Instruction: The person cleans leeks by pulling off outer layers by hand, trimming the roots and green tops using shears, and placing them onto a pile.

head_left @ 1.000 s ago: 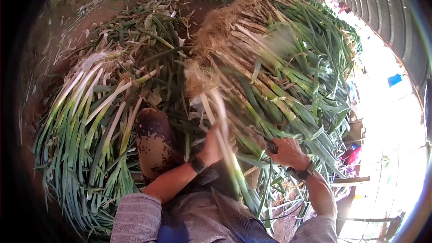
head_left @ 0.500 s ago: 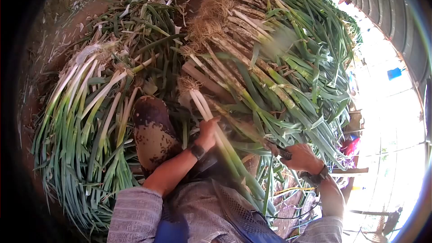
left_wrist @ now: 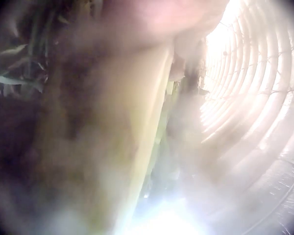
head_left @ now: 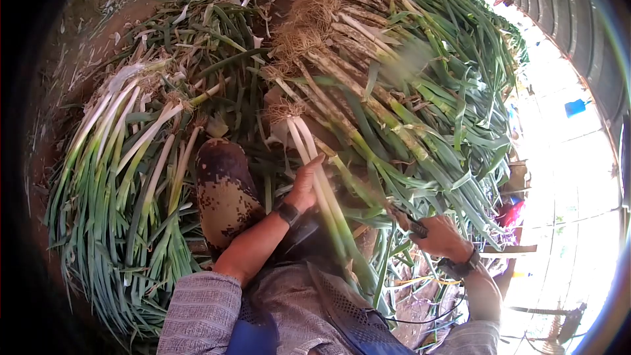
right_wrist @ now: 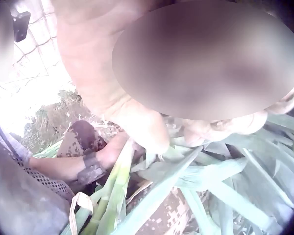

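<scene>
In the head view my left hand (head_left: 304,187) grips two long green onions (head_left: 305,138) at their white shafts. Their roots point away from me, and the green ends run down towards my lap. My right hand (head_left: 444,236) curls round a black tool (head_left: 418,228), its kind unclear, to the right of these stalks. A brownish strip shows by the tool's front end. In the right wrist view the curled fingers (right_wrist: 220,129) lie over green leaves, with a blurred oval covering part of the hand. The left wrist view shows the pale shafts (left_wrist: 147,112) close up.
A large heap of soil-covered green onions (head_left: 394,105) lies ahead and right, roots to the left. Cleaner white-stemmed green onions (head_left: 125,151) lie at left, beside my camouflage-clad knee (head_left: 223,184). Leaf scraps (head_left: 217,26) cover the ground behind. A black cord (head_left: 427,319) loops below my right hand.
My left hand has moved slightly up and left with the green onions. My right hand has shifted right and down, away from them, still holding the black tool.
</scene>
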A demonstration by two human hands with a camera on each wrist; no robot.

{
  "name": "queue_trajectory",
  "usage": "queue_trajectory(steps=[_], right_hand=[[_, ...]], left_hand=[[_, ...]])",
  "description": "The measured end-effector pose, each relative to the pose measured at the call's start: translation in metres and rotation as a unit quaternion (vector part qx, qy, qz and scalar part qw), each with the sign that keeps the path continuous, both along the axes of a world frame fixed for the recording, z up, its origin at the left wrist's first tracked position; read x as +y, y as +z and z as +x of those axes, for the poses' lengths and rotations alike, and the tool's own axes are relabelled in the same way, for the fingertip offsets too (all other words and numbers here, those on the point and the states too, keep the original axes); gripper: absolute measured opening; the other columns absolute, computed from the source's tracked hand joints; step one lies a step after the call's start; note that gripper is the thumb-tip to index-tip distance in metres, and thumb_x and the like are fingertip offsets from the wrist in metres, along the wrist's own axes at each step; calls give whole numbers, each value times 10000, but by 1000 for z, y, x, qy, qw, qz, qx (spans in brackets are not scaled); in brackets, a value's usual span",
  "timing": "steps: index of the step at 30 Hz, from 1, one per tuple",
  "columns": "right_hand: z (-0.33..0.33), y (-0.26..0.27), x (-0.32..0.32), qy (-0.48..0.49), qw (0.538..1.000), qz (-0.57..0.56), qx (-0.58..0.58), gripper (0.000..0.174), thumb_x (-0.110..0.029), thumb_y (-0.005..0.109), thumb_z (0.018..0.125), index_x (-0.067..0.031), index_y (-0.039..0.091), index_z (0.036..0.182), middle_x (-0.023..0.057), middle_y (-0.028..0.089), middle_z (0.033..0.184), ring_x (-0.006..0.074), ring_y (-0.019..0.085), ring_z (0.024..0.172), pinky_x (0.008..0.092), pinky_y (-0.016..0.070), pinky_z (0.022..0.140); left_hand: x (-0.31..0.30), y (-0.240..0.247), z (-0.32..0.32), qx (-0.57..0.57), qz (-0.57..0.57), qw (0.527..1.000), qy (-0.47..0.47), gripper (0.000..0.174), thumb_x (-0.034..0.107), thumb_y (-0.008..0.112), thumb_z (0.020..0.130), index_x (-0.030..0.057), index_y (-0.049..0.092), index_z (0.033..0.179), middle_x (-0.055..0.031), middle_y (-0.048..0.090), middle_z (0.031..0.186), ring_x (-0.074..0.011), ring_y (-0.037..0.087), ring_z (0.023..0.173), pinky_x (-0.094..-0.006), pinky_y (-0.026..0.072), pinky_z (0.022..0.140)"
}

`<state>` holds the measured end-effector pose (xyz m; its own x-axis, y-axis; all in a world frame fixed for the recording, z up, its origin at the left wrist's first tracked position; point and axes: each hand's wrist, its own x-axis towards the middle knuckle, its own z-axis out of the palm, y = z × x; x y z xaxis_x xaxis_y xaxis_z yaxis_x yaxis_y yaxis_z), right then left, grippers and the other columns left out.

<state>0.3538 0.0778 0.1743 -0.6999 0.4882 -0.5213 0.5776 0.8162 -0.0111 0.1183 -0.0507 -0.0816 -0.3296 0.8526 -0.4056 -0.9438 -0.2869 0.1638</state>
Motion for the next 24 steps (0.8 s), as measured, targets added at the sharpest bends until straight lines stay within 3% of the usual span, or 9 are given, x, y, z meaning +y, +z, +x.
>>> queue_trajectory(steps=[2,3,5,8,11,18,19,21,24], right_hand=[[1,-6,-5,16,1000,1,18,303,-341,686,785,-39,669,761,206,632,672,415,625,656,479,485,645],[-1,-6,-8,17,999,11,30,291,-329,683,788,-41,664,748,209,627,663,410,623,642,482,484,644],[-2,-10,-6,-10,999,15,42,289,-325,681,790,-39,662,750,210,627,664,410,621,644,485,482,642],[-2,-16,-2,-16,998,18,50,289,-322,681,793,-35,665,767,208,629,672,414,618,652,488,480,645],[-14,-14,-3,-4,999,17,41,297,-328,686,794,-31,674,802,205,634,686,420,616,670,490,480,658],[-39,-15,5,-14,998,6,69,299,-372,657,806,-91,702,900,204,682,848,406,645,838,506,498,744],[-36,-20,10,-13,990,1,137,324,-344,713,790,-25,671,828,193,640,718,406,618,697,482,472,667],[-41,-14,11,-14,992,-13,123,325,-346,713,792,-26,668,825,193,635,710,404,614,692,482,468,661],[-39,-15,5,-8,990,-26,136,319,-349,713,795,-35,660,810,186,622,689,400,606,668,480,458,635]], left_hand=[[-5,11,-2,41,-21,999,-10,364,375,731,858,120,556,1050,-47,588,876,-239,647,818,-419,559,713],[-5,18,-2,41,-20,999,-9,364,375,731,858,120,556,1050,-47,588,876,-239,647,818,-419,559,713],[-2,26,1,16,64,997,31,424,377,693,893,90,525,1156,-86,567,1071,-267,615,1046,-455,546,879],[-4,31,1,26,94,995,21,477,378,644,928,69,479,1251,-115,516,1231,-298,544,1193,-486,493,1002],[-4,30,3,16,90,996,14,491,387,618,941,65,476,1282,-124,522,1277,-305,527,1224,-497,455,1054],[-10,40,14,44,122,992,8,499,338,624,938,64,477,1329,-113,572,1251,-283,590,1141,-477,494,993],[-15,49,17,76,100,992,-12,480,311,629,935,63,490,1323,-101,599,1209,-260,610,1095,-454,508,972],[-18,66,24,101,110,989,-22,410,240,635,930,59,533,1283,-71,652,1098,-198,646,985,-384,539,905],[-6,53,28,135,77,988,-15,322,237,626,948,51,577,1207,-51,648,1087,-183,639,994,-366,541,849]])
